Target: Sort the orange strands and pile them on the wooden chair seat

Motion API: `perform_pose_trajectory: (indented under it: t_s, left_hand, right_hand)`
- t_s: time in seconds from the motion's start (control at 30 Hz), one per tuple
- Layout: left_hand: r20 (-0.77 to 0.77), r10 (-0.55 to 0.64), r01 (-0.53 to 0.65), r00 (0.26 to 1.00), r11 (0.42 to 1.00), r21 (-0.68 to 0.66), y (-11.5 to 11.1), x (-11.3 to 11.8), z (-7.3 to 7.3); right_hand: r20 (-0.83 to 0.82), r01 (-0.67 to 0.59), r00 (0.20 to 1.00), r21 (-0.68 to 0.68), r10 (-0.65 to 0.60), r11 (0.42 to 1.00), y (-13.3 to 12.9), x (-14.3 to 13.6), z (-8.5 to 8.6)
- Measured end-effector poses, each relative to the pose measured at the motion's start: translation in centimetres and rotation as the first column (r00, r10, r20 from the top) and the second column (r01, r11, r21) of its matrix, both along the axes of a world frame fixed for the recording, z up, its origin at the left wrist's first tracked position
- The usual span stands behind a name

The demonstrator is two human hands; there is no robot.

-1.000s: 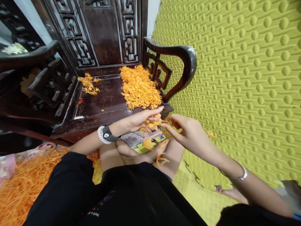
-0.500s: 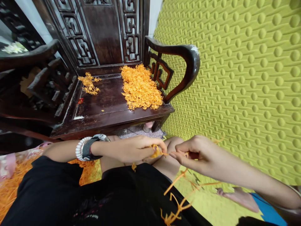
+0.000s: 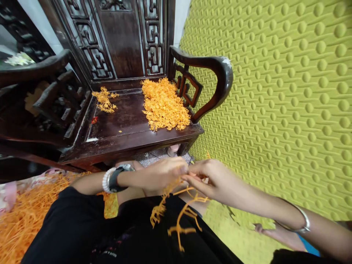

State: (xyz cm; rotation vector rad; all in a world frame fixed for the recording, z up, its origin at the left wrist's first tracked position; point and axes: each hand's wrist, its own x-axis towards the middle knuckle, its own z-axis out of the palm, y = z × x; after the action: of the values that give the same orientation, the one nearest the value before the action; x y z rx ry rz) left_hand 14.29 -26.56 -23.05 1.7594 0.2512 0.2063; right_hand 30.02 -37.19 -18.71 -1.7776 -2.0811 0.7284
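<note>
My left hand point(image 3: 162, 175), with a watch and a white coiled band at its wrist, is closed on a bunch of thin orange plastic sprigs point(image 3: 158, 212) that dangles below it. My right hand point(image 3: 217, 179) meets it fingertip to fingertip above my lap. Its thumb and forefinger pinch an orange branched sprig point(image 3: 179, 220), which hangs down in front of my black shirt. Where the fingers touch, the exact grip is partly hidden and a little blurred.
Ahead stands a dark carved wooden chair point(image 3: 126, 135). Its seat bears a dense pile of orange sprigs point(image 3: 166, 106) and a smaller cluster point(image 3: 105, 99). Loose orange strands point(image 3: 33, 212) are heaped at my left. A yellow-green bumpy mat point(image 3: 275, 110) lies to the right, with a bare foot point(image 3: 286, 234).
My right hand has moved left to meet my left hand. The hanging sprig has swung left with it, and a bunch now dangles beneath my left hand.
</note>
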Motion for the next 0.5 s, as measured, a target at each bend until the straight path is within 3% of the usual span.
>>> perform_pose_trajectory:
  t_s: [0.13, 0.27, 0.37, 0.5]
  left_hand:
    - [0.229, -0.008, -0.086, 0.973, 0.913, 0.398, -1.1, -1.6, 2.1]
    - [0.236, 0.005, -0.122, 0.972, 0.866, 0.485, -1.5, -1.6, 3.1]
    - [0.188, 0.069, -0.155, 0.98, 0.855, 0.495, -1.2, -0.8, 2.8]
    - [0.178, 0.002, -0.091, 0.984, 0.864, 0.495, -0.4, -0.1, 2.1]
  right_hand:
    - [-0.373, 0.124, 0.911, -0.157, -0.176, 0.98, 0.6, 0.2, 0.0]
    - [-0.549, 0.199, 0.794, -0.174, -0.262, 0.965, 0.8, 0.1, 0.3]
    - [-0.572, 0.222, 0.768, -0.186, -0.289, 0.957, 0.8, 0.2, 0.3]
    - [-0.581, 0.218, 0.768, -0.159, -0.27, 0.963, 0.6, 0.9, -0.4]
